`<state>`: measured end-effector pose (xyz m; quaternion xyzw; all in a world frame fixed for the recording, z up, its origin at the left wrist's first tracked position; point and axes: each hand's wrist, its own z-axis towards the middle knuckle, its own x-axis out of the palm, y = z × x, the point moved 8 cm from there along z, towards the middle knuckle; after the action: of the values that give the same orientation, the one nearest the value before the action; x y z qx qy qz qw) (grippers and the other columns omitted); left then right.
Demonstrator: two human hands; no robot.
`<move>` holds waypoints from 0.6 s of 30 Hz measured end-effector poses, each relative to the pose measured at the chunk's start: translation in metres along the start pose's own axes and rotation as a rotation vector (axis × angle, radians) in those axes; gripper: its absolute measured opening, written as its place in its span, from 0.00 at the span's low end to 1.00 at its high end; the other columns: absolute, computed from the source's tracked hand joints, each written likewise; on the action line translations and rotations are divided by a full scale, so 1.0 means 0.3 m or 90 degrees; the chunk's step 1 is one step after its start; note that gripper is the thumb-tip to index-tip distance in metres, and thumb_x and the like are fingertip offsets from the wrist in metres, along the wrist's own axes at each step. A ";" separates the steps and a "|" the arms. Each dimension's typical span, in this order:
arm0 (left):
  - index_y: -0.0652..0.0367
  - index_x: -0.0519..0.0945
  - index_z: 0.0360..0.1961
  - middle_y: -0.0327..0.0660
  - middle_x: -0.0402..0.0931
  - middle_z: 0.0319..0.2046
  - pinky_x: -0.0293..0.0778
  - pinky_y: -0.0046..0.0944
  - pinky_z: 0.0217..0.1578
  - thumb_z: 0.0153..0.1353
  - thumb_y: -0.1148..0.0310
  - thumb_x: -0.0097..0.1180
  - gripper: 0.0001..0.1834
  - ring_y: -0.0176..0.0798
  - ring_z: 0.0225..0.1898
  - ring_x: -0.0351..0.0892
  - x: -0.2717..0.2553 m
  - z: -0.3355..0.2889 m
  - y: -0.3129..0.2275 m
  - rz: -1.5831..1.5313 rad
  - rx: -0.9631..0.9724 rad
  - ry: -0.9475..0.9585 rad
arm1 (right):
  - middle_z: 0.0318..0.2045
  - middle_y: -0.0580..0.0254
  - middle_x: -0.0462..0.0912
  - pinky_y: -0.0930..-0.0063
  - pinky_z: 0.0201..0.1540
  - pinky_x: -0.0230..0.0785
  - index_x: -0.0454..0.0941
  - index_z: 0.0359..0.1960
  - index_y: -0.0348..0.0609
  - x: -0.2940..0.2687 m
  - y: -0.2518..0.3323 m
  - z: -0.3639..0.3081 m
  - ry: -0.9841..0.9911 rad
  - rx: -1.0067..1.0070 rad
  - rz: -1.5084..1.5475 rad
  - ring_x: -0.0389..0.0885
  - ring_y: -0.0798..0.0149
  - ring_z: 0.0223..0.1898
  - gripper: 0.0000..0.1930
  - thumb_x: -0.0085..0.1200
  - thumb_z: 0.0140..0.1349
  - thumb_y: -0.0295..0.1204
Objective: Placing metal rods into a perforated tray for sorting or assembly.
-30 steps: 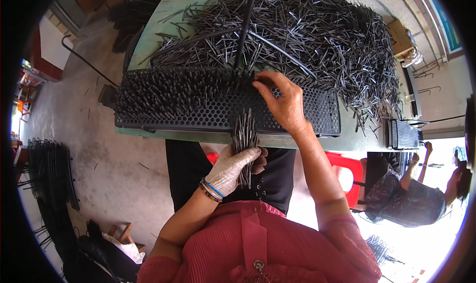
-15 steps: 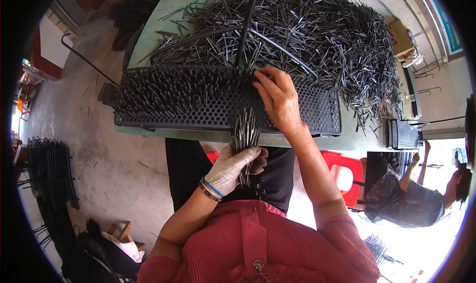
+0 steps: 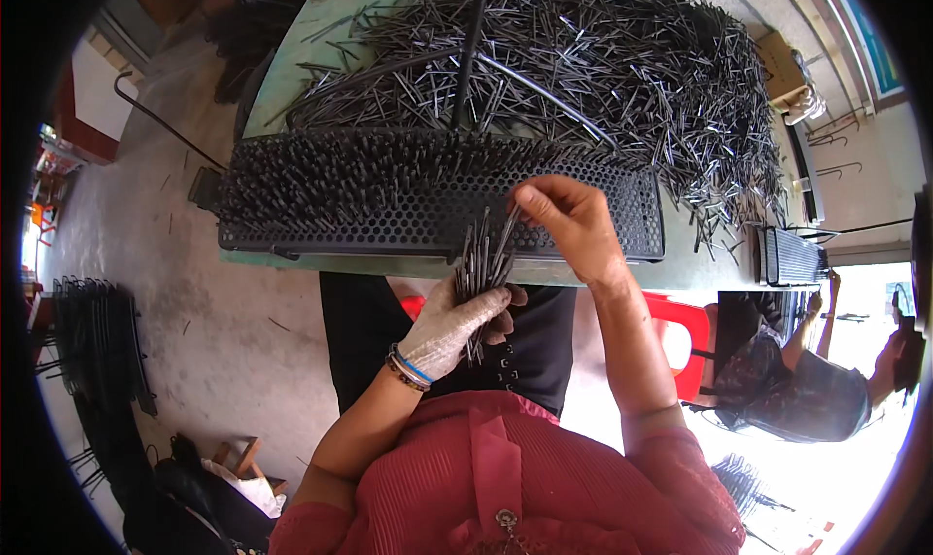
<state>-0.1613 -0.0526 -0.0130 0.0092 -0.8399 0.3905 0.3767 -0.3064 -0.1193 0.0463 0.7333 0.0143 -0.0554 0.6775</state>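
Note:
In my gloved left hand (image 3: 452, 327) is an upright bundle of thin black sticks (image 3: 478, 268), held in front of my lap. My bare right hand (image 3: 583, 226) is closed in a pinch at the top of this bundle, on a dark stick partly hidden by the fingers. Just beyond both hands lies a long black perforated rack (image 3: 634, 205). Many sticks (image 3: 321, 181) stand up in its holes, densely on the left and along the far edge. The near middle and right show bare holes.
Behind the rack, a big pile of loose black sticks (image 3: 622, 69) covers much of the green table (image 3: 316, 35). A black rod frame (image 3: 468, 59) rises from the rack. A cardboard box (image 3: 780, 69) sits at the far right. Another person (image 3: 797, 390) works beside a red stool (image 3: 690, 336).
My right hand has drawn back from the rack to the top of the bundle and now pinches a stick there. My left hand stays nearly in place.

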 end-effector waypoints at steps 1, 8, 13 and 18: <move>0.64 0.75 0.42 0.44 0.79 0.37 0.75 0.29 0.26 0.64 0.69 0.54 0.10 0.30 0.28 0.77 -0.005 0.004 0.009 -0.004 -0.008 -0.003 | 0.29 0.66 0.82 0.81 0.35 0.69 0.81 0.39 0.33 -0.025 0.000 0.010 -0.030 -0.018 0.009 0.75 0.77 0.30 0.12 0.57 0.64 0.33; 0.64 0.75 0.43 0.45 0.79 0.37 0.73 0.29 0.24 0.64 0.68 0.54 0.11 0.30 0.26 0.77 -0.009 0.009 0.035 -0.015 -0.041 -0.008 | 0.30 0.68 0.82 0.85 0.36 0.68 0.81 0.39 0.34 -0.138 0.089 0.060 -0.235 -0.192 -0.005 0.75 0.79 0.32 0.10 0.60 0.62 0.30; 0.63 0.74 0.43 0.45 0.79 0.37 0.72 0.29 0.23 0.63 0.69 0.54 0.11 0.30 0.27 0.77 -0.008 0.011 0.042 -0.013 -0.041 -0.008 | 0.31 0.64 0.84 0.80 0.39 0.70 0.81 0.39 0.37 -0.124 0.083 0.099 -0.243 -0.253 -0.181 0.77 0.76 0.31 0.10 0.61 0.61 0.30; 0.62 0.74 0.43 0.45 0.79 0.37 0.72 0.29 0.24 0.63 0.69 0.54 0.10 0.30 0.27 0.77 -0.012 0.013 0.045 -0.013 -0.042 0.003 | 0.31 0.64 0.84 0.80 0.39 0.71 0.81 0.38 0.37 -0.088 0.063 0.089 -0.233 -0.250 -0.138 0.78 0.75 0.32 0.09 0.61 0.61 0.30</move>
<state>-0.1655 -0.0468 -0.0258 0.0047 -0.8515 0.3586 0.3825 -0.3324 -0.1460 0.0656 0.5603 -0.0191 -0.2549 0.7879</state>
